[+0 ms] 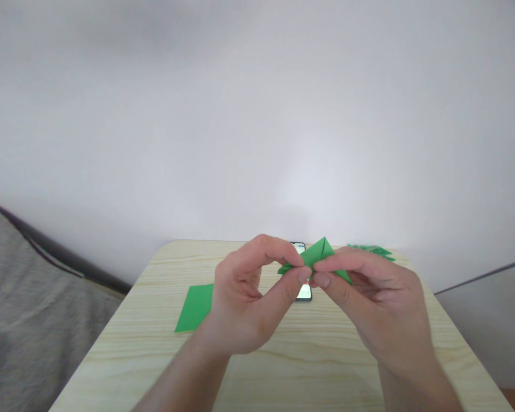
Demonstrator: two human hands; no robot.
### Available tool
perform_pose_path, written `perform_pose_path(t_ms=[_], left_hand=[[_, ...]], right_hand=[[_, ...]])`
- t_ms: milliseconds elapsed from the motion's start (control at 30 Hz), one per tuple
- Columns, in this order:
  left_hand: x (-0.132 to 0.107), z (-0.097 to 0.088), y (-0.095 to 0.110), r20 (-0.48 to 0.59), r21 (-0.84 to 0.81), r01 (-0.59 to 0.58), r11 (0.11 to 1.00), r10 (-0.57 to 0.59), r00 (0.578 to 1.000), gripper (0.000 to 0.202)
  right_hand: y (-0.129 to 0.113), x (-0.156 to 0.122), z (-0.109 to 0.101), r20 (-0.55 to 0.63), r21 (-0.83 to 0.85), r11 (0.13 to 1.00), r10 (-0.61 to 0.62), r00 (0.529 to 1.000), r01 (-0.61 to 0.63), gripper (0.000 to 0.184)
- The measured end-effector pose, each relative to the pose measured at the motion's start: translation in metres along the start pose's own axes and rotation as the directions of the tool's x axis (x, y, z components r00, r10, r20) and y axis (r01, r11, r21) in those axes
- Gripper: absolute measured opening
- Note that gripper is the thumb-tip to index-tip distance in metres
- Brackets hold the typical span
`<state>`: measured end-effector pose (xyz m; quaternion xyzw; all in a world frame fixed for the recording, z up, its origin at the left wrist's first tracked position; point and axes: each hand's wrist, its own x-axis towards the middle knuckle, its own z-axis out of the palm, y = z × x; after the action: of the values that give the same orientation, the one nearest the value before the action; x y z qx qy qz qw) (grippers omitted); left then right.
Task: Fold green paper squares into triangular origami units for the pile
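A small folded green paper piece (319,254) is held above the light wooden table (283,366), pinched from both sides. My left hand (251,300) grips its left end between thumb and forefinger. My right hand (369,297) pinches its right part with thumb and fingers pressed together. A flat green paper sheet (195,307) lies on the table to the left of my left hand, partly hidden by it.
A phone (303,290) with a lit screen lies on the table behind my hands, mostly hidden. Folded green paper pieces (373,250) sit at the far right edge. A white wall stands behind; grey fabric (30,320) lies at left.
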<state>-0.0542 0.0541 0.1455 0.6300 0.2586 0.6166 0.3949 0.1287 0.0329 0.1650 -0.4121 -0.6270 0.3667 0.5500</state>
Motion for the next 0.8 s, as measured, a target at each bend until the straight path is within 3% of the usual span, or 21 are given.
perform_pose_path(t_ms=[333, 633, 800], left_hand=[[0.002, -0.001, 0.004, -0.009, -0.062, 0.052, 0.997, -0.052, 0.999, 0.010], [0.003, -0.010, -0.001, -0.053, -0.086, 0.098, 0.992, -0.102, 0.993, 0.015], [0.005, -0.012, 0.000, 0.018, -0.115, 0.100, 0.988, -0.099, 0.995, 0.019]], right_hand=[[-0.004, 0.001, -0.007, 0.099, -0.013, 0.998, 0.065, 0.993, -0.064, 0.006], [0.002, 0.002, -0.021, 0.205, -0.072, 0.997, 0.034, 0.978, -0.019, 0.014], [-0.002, 0.001, -0.021, 0.215, -0.072, 0.997, 0.043, 0.976, -0.028, 0.014]])
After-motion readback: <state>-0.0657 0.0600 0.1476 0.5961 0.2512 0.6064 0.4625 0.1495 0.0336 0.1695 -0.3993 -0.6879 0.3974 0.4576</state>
